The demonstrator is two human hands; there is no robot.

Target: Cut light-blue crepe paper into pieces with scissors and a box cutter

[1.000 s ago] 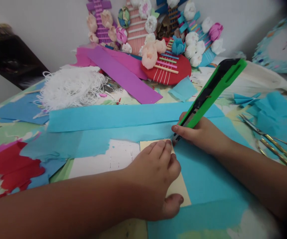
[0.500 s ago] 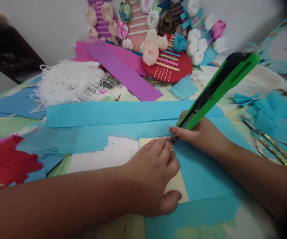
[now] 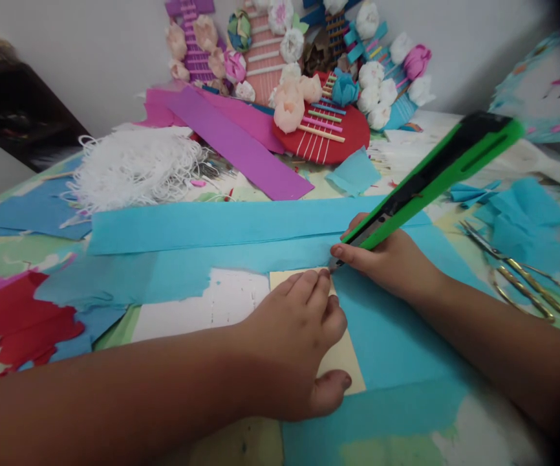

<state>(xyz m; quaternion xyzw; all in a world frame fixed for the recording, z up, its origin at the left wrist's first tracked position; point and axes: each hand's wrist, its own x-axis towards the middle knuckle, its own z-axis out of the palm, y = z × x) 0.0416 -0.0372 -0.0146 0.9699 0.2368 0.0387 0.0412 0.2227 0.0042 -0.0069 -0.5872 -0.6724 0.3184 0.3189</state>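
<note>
My left hand (image 3: 304, 343) lies flat with fingers stretched over a pale yellow card (image 3: 350, 362), pressing it onto blue crepe paper (image 3: 396, 323). In my right hand (image 3: 391, 262) is a green and black utility knife (image 3: 430, 171), held low near its blade end, its body slanting up to the right. The blade tip meets the card's far right corner, just beyond my left fingertips. Left of the card, a white sheet (image 3: 173, 320) with small slits shows from under the crepe paper. A folded blue strip (image 3: 212, 223) runs across behind both hands.
Gold-handled scissors (image 3: 527, 278) and crumpled blue paper (image 3: 527, 220) lie at right. White string (image 3: 134, 168) is heaped at back left, beside a purple strip (image 3: 246, 145). Red paper (image 3: 32, 317) sits at left. Decorated woven pieces, one a red disc (image 3: 352, 133), stand at the back.
The knife's body has tilted lower to the right, and its tip has shifted slightly toward the card's far corner. My left hand keeps its place on the card. The view has moved slightly.
</note>
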